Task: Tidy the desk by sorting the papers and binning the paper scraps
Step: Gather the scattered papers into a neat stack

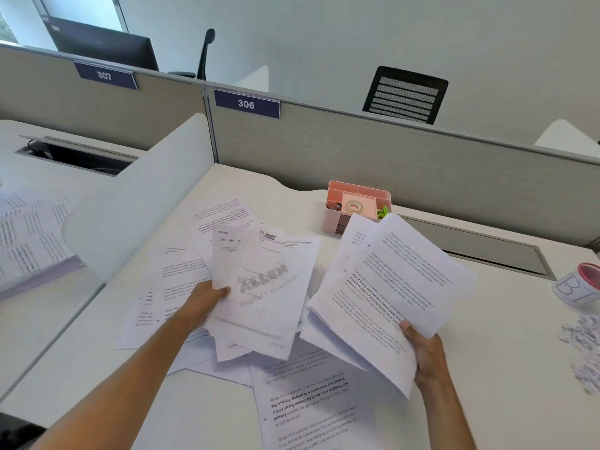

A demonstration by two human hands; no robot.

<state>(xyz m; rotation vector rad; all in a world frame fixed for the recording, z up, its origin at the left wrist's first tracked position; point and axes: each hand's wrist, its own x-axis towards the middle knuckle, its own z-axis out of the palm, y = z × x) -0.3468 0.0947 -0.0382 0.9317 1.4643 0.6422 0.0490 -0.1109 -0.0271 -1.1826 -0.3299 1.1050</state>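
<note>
White printed sheets covered most of the desk (487,368), and the person stood midway through gathering them. The right hand (425,355) pinched a fanned stack of text pages (389,287) by its near corner, thumb on top and fingers closed beneath, with the stack lifted off the desk and tilted towards the pink desk organiser (357,203). The left hand (203,303) gripped a few sheets headed by a digital classroom handout (269,287) along their left edge, thumb pressed over the top page. More loose pages (181,274) lay spread under and beyond that hand, and another text page (308,407) rested flat at the near edge. Shredded paper scraps (581,345) sat in a pile at the far right, just in front of a mug (581,290), untouched. To do this step well, the handout probably needed laying squarely onto the right-hand stack, or set apart if it belonged to a different kind, and the edges tapped level against the desk before more were picked up. A single corner pinch looked weak for that many pages; sheets could slide out.
</note>
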